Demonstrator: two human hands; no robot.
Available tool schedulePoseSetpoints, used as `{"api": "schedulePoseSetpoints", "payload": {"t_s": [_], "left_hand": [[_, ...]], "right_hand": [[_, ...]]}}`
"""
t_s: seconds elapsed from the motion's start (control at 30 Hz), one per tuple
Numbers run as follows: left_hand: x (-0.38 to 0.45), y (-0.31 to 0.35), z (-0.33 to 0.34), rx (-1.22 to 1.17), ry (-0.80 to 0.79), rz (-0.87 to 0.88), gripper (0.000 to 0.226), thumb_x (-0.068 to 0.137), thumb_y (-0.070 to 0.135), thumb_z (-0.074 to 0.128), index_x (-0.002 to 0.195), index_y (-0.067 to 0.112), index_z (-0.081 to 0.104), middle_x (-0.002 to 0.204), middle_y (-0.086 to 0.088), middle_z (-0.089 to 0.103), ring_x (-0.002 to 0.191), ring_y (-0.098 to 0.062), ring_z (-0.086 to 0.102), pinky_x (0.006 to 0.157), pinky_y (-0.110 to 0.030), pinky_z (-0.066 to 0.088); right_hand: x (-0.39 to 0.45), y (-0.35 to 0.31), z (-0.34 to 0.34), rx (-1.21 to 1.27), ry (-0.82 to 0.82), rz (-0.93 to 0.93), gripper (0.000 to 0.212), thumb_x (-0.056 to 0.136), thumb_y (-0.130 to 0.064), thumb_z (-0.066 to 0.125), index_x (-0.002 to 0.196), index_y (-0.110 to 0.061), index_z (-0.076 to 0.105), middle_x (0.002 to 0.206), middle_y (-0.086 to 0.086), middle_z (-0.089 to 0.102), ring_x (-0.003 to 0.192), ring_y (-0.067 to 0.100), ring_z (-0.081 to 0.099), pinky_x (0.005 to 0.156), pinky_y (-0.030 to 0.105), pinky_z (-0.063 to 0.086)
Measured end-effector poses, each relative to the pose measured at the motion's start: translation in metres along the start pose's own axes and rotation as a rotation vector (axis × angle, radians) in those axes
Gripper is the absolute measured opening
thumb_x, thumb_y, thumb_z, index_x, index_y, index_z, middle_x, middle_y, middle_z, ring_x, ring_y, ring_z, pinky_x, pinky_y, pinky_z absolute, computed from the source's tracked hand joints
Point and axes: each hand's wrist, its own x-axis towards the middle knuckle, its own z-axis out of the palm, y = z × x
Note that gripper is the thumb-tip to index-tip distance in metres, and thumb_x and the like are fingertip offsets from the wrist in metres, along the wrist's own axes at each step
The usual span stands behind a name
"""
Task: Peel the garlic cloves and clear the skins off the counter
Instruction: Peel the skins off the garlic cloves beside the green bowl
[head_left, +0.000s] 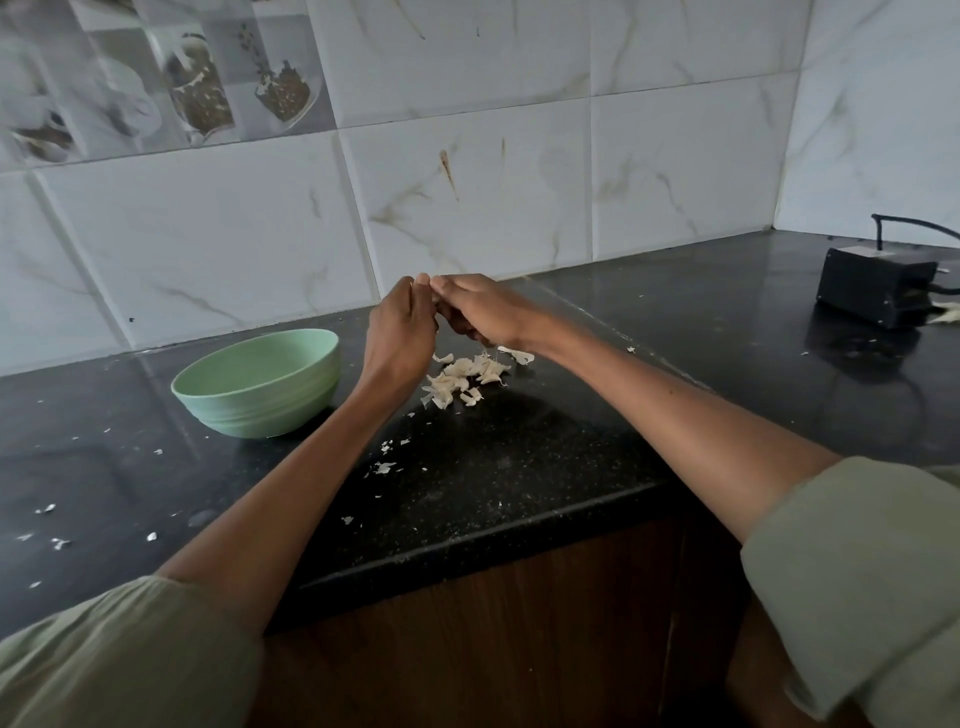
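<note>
Meeting above counter (519, 467): both hands.

1. A black speckled desk (519, 467) is seen running into a corner.
2. The walls (519, 182) are covered in white marble-look tiles; brown streaks are seen on one.
3. Printed picture tiles (156, 78) are set upper left.
4. A brown wood cabinet (493, 623) is seen below.
</note>
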Motion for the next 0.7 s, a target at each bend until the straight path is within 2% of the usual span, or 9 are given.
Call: {"api": "schedulePoseSetpoints", "payload": {"t_s": [0.03, 0.1, 0.2, 0.3, 0.4, 0.57, 0.63, 0.7], "left_hand": [[-0.001, 0.0, 0.001, -0.032, -0.037, -0.026, 0.056, 0.111, 0.049, 0.029, 0.1, 0.005, 0.06, 0.072, -0.011, 0.058, 0.061, -0.018, 0.051, 0.061, -0.047, 0.048], [-0.003, -0.001, 0.005, -0.098, -0.081, -0.07, 0.052, 0.115, 0.043, 0.027, 0.095, 0.008, 0.06, 0.066, -0.003, 0.053, 0.052, -0.014, 0.048, 0.055, -0.034, 0.044], [-0.004, 0.004, 0.008, -0.157, -0.05, -0.088, 0.05, 0.116, 0.04, 0.027, 0.08, 0.017, 0.053, 0.063, 0.002, 0.05, 0.046, -0.006, 0.044, 0.05, -0.025, 0.039], [0.0, 0.005, 0.01, -0.142, -0.007, -0.045, 0.048, 0.116, 0.038, 0.027, 0.08, 0.017, 0.052, 0.066, 0.004, 0.051, 0.054, -0.009, 0.045, 0.056, -0.03, 0.039], [0.001, 0.003, 0.009, -0.183, -0.008, -0.028, 0.048, 0.116, 0.039, 0.027, 0.084, 0.014, 0.052, 0.066, 0.006, 0.05, 0.054, -0.008, 0.044, 0.056, -0.028, 0.038], [0.0, 0.003, 0.005, -0.311, -0.079, -0.066, 0.048, 0.117, 0.04, 0.028, 0.091, 0.009, 0.052, 0.063, 0.01, 0.044, 0.051, -0.004, 0.038, 0.049, -0.018, 0.035], [0.001, 0.003, 0.002, -0.304, -0.113, -0.053, 0.046, 0.117, 0.041, 0.03, 0.092, 0.01, 0.054, 0.063, 0.01, 0.047, 0.053, -0.006, 0.039, 0.051, -0.019, 0.037], [0.001, 0.002, -0.003, -0.224, -0.133, -0.021, 0.043, 0.116, 0.04, 0.034, 0.094, 0.01, 0.056, 0.064, 0.01, 0.053, 0.055, -0.008, 0.044, 0.054, -0.022, 0.04]], "right_hand": [[0.0, 0.002, 0.001, -0.076, 0.033, -0.016, 0.045, 0.114, -0.045, 0.03, 0.086, -0.028, 0.061, 0.067, -0.018, 0.061, 0.063, -0.002, 0.049, 0.067, 0.022, 0.039], [0.002, 0.006, 0.003, -0.23, 0.073, -0.057, 0.052, 0.114, -0.046, 0.03, 0.095, -0.014, 0.067, 0.077, 0.0, 0.065, 0.071, 0.01, 0.054, 0.075, 0.033, 0.043], [0.005, 0.005, 0.005, -0.337, 0.145, -0.081, 0.056, 0.115, -0.04, 0.031, 0.087, -0.002, 0.061, 0.068, 0.0, 0.056, 0.062, 0.014, 0.05, 0.069, 0.035, 0.041], [0.005, 0.002, 0.003, -0.262, 0.197, -0.092, 0.059, 0.115, -0.038, 0.034, 0.08, 0.001, 0.062, 0.058, -0.004, 0.052, 0.052, 0.011, 0.045, 0.062, 0.033, 0.037], [0.005, 0.002, 0.002, -0.129, 0.198, -0.096, 0.053, 0.115, -0.034, 0.036, 0.073, -0.009, 0.059, 0.05, -0.011, 0.045, 0.044, 0.004, 0.036, 0.057, 0.029, 0.032], [0.008, 0.004, -0.004, 0.018, 0.13, -0.021, 0.052, 0.115, -0.038, 0.034, 0.08, -0.009, 0.059, 0.054, -0.002, 0.039, 0.044, 0.011, 0.031, 0.048, 0.025, 0.029], [0.01, 0.006, -0.007, 0.036, 0.116, 0.012, 0.053, 0.115, -0.038, 0.033, 0.081, -0.008, 0.062, 0.055, 0.0, 0.041, 0.044, 0.012, 0.032, 0.046, 0.024, 0.03], [0.01, 0.009, -0.013, -0.046, 0.141, 0.032, 0.055, 0.114, -0.034, 0.037, 0.079, -0.006, 0.068, 0.055, -0.001, 0.049, 0.045, 0.011, 0.038, 0.051, 0.025, 0.034]]}}
